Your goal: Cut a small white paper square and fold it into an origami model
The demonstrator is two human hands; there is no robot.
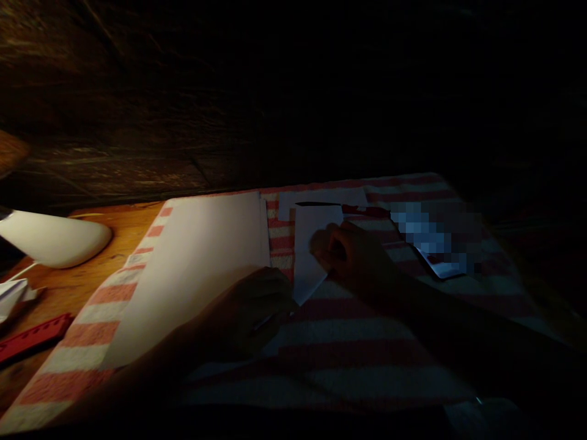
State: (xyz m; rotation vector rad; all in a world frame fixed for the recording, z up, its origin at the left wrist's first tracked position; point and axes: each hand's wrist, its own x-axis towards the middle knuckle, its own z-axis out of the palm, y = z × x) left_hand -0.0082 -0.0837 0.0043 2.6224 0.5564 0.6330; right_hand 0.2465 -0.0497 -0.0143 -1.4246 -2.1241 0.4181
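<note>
Both hands work at a small white piece of paper (309, 256) over a red-and-white striped cloth (343, 351). My right hand (355, 250) is closed, its thumb and fingers pinched at the paper's right edge. Curled fingers of my left hand (257, 311) meet the paper's lower corner, and a pale sliver shows between them; deep shadow hides the exact grip. Under my left forearm and hand lie large white sheets (197, 250). Just beyond the small piece rests a knife with a dark blade (318, 203) and a red handle (367, 211).
Another white paper strip (287, 205) lies at the cloth's far edge. To the right is a lit phone-like device (440, 269), its screen blurred out. A white lamp head (59, 238), a red slotted object (36, 339) and crumpled white paper (13, 296) are on the left.
</note>
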